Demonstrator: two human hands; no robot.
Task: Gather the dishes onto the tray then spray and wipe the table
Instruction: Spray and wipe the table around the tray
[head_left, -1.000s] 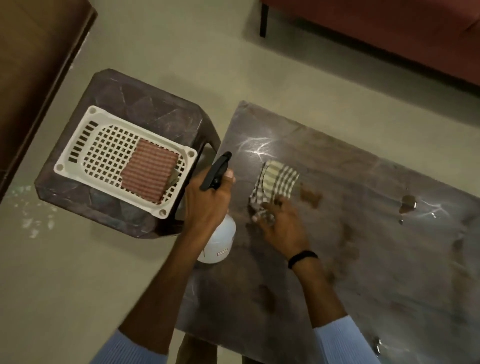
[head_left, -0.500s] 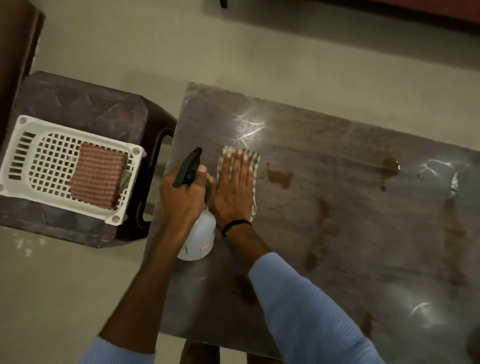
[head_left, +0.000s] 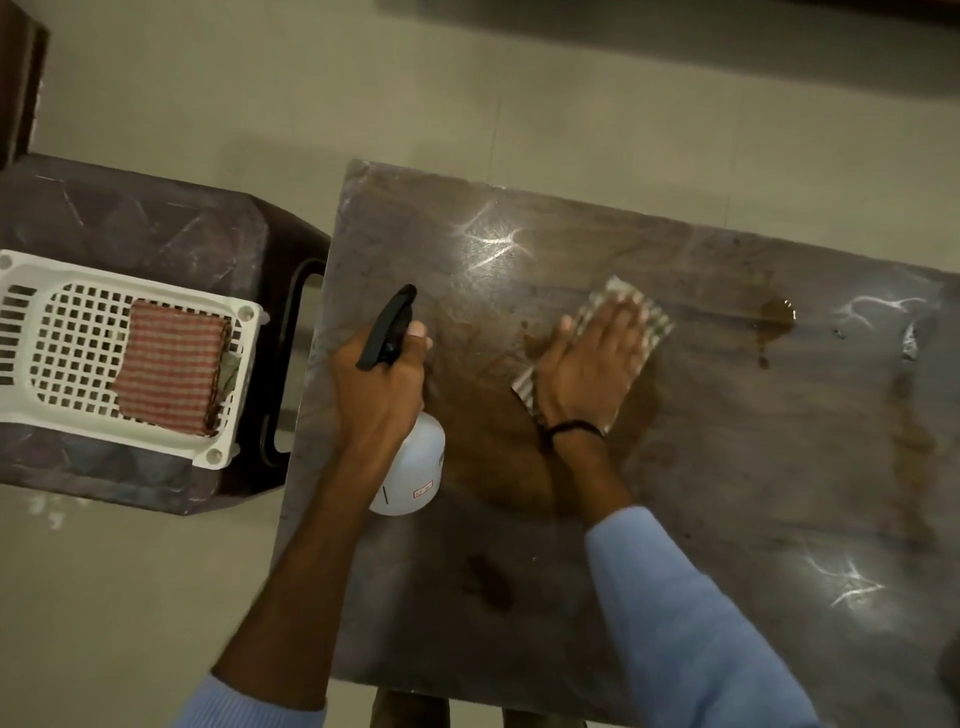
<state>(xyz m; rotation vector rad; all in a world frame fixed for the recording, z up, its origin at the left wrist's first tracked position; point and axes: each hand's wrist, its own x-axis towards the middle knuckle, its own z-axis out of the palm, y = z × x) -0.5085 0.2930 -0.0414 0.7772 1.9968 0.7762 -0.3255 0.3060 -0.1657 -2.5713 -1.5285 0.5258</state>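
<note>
My left hand (head_left: 382, 387) grips the neck of a white spray bottle (head_left: 415, 475) with a black trigger, standing near the left edge of the dark table (head_left: 727, 467). My right hand (head_left: 592, 358) lies flat, fingers spread, pressing a checked cloth (head_left: 657, 319) on the tabletop. Most of the cloth is hidden under the palm. A wet brown smear trails behind the cloth toward the bottle. A brown puddle (head_left: 776, 317) sits to the right of the cloth. The white slotted tray (head_left: 31, 332) rests on a dark stool at the left, holding a folded red striped cloth (head_left: 171, 371).
The dark plastic stool (head_left: 156, 218) stands right against the table's left side. Brown streaks (head_left: 914, 441) run down the table's right part, and another stain (head_left: 488, 582) lies near the front edge. Pale floor surrounds both. Dark furniture (head_left: 18, 78) shows at top left.
My right hand has slid the checked cloth to the right across the table, away from the bottle, leaving a wet smear. My left hand still holds the bottle in place.
</note>
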